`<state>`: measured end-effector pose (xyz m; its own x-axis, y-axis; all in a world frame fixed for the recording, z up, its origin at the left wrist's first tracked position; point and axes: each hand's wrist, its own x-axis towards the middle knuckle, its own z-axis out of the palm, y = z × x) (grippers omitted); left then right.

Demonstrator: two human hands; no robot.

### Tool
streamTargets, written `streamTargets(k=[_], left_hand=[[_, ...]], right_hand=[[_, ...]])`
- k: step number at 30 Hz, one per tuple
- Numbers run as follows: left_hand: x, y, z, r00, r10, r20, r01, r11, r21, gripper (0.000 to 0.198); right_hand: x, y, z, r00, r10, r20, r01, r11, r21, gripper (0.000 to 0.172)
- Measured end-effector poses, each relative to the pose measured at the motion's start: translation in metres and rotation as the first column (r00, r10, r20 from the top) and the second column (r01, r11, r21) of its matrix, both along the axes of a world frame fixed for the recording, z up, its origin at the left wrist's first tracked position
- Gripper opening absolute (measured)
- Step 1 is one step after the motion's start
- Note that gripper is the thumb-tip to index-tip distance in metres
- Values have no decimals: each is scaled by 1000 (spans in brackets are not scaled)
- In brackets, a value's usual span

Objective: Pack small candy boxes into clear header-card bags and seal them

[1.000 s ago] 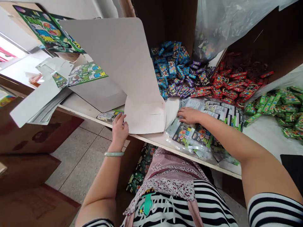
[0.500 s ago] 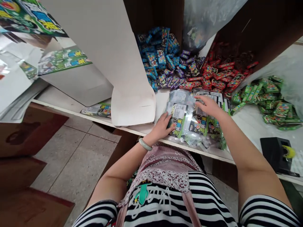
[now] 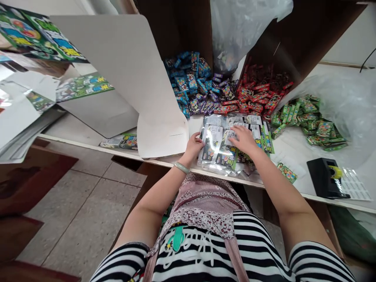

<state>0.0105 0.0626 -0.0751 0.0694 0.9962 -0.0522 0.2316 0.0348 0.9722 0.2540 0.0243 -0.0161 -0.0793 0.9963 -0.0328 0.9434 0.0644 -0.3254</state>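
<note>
Many packets (image 3: 216, 145), left hand (image 3: 195, 143), right hand (image 3: 243, 138) atop

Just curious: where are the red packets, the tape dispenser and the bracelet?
red packets (image 3: 257, 94), head view, pile's middle.
tape dispenser (image 3: 321, 180), head view, black body.
bracelet (image 3: 181, 167), head view, band on wrist.

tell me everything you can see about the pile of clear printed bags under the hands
The pile of bags is a loose, overlapping stack of flat, glossy pouches that look like clear plastic, printed in green and black with white label panels. Glare hides some of the print. It lies flat near the front edge of the white table, just in front of the heaps of small packets. The left hand touches its left edge, and the right hand rests palm down on top.
</note>
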Motion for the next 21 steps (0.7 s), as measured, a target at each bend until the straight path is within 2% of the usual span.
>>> streamTargets(k=[3,5,7,8,10,12,14,17,21], left_hand=[[-1,0,18,996,29,89,-33,998,45,49],[-8,-1,35,988,60,140,-76,990,115,46],[-19,-4,54,982,55,179,-94,971,220,45],[-25,-7,62,982,26,187,-77,960,270,45],[-34,-16,74,982,-78,174,16,944,329,45],[-37,-29,79,970,-191,150,134,935,329,44],[-36,-42,80,952,-274,134,217,918,333,42],[-35,-55,81,950,-303,76,249,880,404,39],[-40,-64,91,967,-243,-72,245,823,512,34]], right_hand=[[1,1,-9,987,162,-6,-162,985,-62,61],[1,1,-13,989,145,-8,-145,988,-52,54],[-1,1,-9,994,111,-17,-111,994,1,46],[-3,1,-3,994,108,-31,-107,993,43,43],[-9,1,18,984,130,-120,-101,969,225,40],[-19,1,42,951,199,-236,-74,889,451,39],[-31,1,61,917,270,-294,-66,829,556,36],[-45,-2,71,887,268,-376,-60,875,480,32],[-48,-14,67,794,211,-570,47,913,405,26]])
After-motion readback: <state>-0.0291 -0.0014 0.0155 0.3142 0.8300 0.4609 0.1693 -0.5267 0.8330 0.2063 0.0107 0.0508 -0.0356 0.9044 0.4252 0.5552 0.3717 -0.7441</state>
